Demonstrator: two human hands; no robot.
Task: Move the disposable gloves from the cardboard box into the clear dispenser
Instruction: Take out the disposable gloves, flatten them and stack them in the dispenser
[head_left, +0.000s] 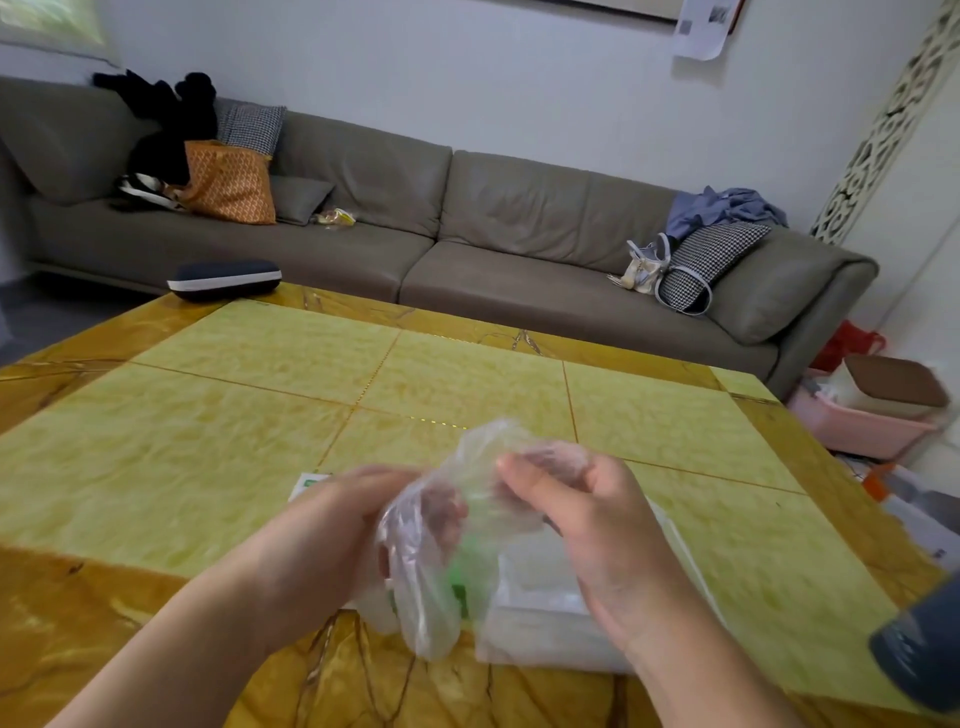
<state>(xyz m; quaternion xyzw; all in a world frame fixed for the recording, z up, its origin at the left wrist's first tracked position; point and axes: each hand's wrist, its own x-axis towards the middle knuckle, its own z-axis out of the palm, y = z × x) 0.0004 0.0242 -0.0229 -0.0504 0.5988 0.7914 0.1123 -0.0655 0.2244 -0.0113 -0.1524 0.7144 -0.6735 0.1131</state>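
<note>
While you are holding the thin, clear, crinkled plastic disposable gloves (447, 525) above the near edge of the yellow and amber marble-patterned table (208, 431), both of your hands are gripping the same bunch. Your left hand (332, 525) is curling its fingers into the lower part of the film, and your right hand (582, 514) is pinching the upper part between thumb and bent fingers, so neither hand is free.

This bunch is looking very light and completely soft, so it is going to sag and unfold wherever you are not supporting it. The film is probably slippery and the layers may be clinging to each other, so I think a pinch through several layers near the middle is holding better than a pinch at one loose edge.

Under your hands, a white cardboard box with green print (311, 483) is showing only a corner, and the clear rectangular plastic dispenser (540, 613) is lying just below your right hand, with pale film seemingly inside
</note>
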